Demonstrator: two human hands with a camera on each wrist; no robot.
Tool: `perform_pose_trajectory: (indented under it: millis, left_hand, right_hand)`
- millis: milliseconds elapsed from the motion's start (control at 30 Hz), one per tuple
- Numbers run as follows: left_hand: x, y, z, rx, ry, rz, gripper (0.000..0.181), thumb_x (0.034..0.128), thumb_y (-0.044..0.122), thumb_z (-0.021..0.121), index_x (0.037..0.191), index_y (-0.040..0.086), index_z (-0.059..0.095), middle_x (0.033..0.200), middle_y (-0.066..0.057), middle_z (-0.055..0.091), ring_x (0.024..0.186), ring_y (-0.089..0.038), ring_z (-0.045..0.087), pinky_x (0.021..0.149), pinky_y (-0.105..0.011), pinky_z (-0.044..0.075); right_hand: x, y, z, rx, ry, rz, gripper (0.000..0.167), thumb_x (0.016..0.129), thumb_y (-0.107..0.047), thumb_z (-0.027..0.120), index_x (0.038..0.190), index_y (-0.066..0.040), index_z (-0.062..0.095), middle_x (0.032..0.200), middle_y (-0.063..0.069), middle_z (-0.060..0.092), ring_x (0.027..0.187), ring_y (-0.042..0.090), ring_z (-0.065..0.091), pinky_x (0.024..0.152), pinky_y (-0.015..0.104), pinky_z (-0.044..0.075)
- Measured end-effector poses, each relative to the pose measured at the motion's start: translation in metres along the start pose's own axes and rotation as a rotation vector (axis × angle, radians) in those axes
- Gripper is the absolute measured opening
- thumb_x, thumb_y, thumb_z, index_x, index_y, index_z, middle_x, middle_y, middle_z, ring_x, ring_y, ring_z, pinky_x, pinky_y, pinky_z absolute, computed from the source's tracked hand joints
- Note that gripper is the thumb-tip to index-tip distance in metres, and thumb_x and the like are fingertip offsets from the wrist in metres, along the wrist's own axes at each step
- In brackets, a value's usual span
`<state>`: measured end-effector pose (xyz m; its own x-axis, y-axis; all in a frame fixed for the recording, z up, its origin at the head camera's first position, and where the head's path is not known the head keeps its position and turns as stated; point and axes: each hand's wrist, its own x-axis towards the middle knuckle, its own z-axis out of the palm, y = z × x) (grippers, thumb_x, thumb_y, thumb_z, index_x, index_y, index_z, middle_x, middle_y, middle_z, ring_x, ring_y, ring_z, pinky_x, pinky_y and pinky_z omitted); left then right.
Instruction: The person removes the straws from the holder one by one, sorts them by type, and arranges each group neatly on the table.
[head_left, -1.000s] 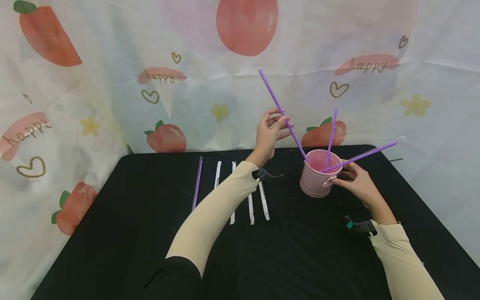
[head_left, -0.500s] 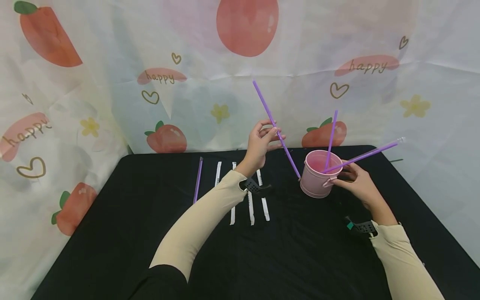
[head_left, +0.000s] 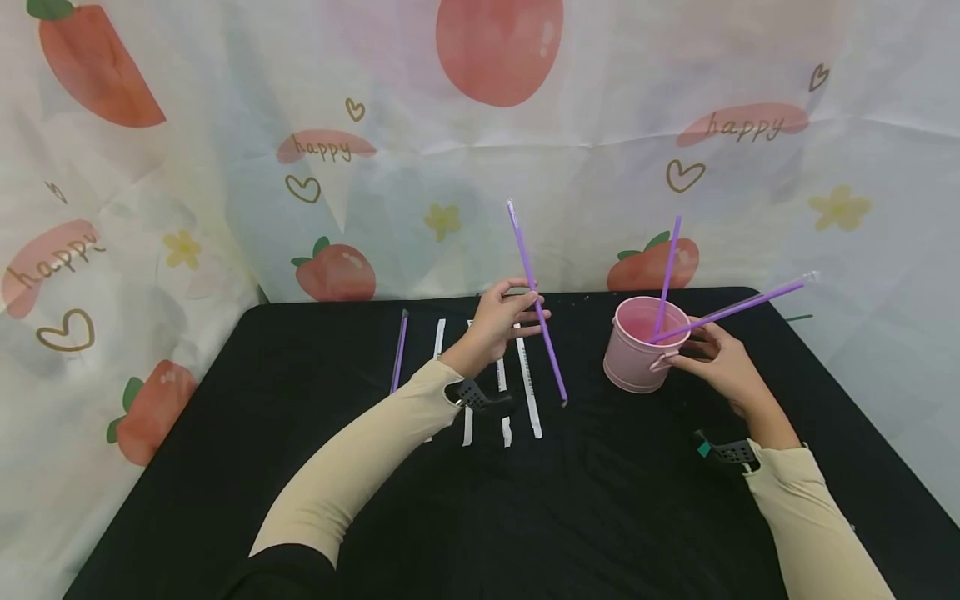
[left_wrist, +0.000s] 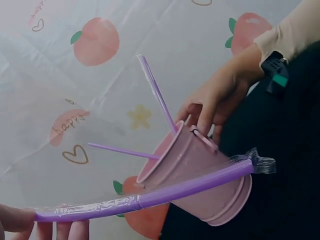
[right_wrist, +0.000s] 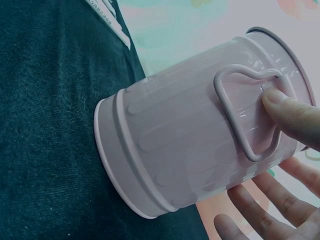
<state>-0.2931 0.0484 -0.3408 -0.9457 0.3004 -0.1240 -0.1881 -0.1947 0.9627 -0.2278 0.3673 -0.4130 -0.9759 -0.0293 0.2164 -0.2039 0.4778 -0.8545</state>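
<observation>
Two straws lean in pink bucket, my right hand gripping its side; my left hand pinches wrapped purple straw by middle, left of bucket; if pinch slackens, wrapper could slip; if right grip eases, knock could tip bucket

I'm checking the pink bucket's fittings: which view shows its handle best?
The right wrist view: the handle is large there, its loop mostly uncovered. The head view shows it small on the bucket; the left wrist view shows it narrow, at a slant.
</observation>
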Motion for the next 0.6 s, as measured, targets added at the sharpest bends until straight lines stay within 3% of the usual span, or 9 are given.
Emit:
perform_pose_trajectory:
  millis: [67,200,467,600]
  left_hand:
    - [-0.004,-0.001,-0.005,0.02,0.002,-0.03,0.025,0.0959,0.01,0.053,0.121,0.006,0.054,0.101,-0.007,0.064,0.098,-0.028,0.068,0.079,-0.036,0.058]
    - [-0.01,-0.005,-0.017,0.054,-0.004,-0.065,0.031,0.0961,0.01,0.053,0.126,0.003,0.051,0.112,-0.016,0.062,0.093,-0.025,0.068,0.081,-0.037,0.057]
    - [-0.022,-0.01,-0.044,0.138,0.021,-0.106,0.026,0.095,0.008,0.054,0.121,0.003,0.054,0.089,-0.002,0.062,0.099,-0.034,0.067,0.078,-0.038,0.058]
    - [-0.027,-0.012,-0.062,0.193,0.023,-0.124,0.028,0.0955,0.008,0.053,0.122,0.003,0.052,0.09,-0.002,0.062,0.087,-0.026,0.07,0.08,-0.04,0.057]
  right_hand:
    - [0.0,0.0,0.0,-0.001,0.001,-0.002,0.057,0.085,-0.006,0.068,0.134,-0.001,0.038,0.108,-0.026,0.046,0.093,-0.018,0.05,0.073,0.003,0.045]
    - [-0.001,0.001,0.001,0.004,0.002,-0.004,0.057,0.085,-0.005,0.068,0.134,-0.001,0.038,0.108,-0.026,0.047,0.093,-0.018,0.05,0.073,0.003,0.045]
    - [-0.001,0.0,0.0,-0.019,-0.003,0.018,0.059,0.086,-0.008,0.068,0.135,0.001,0.036,0.11,-0.023,0.044,0.093,-0.019,0.048,0.073,0.002,0.044]
    - [-0.001,-0.002,0.0,-0.017,-0.009,0.024,0.06,0.086,-0.009,0.067,0.136,0.002,0.035,0.109,-0.026,0.043,0.093,-0.02,0.047,0.073,0.002,0.044]
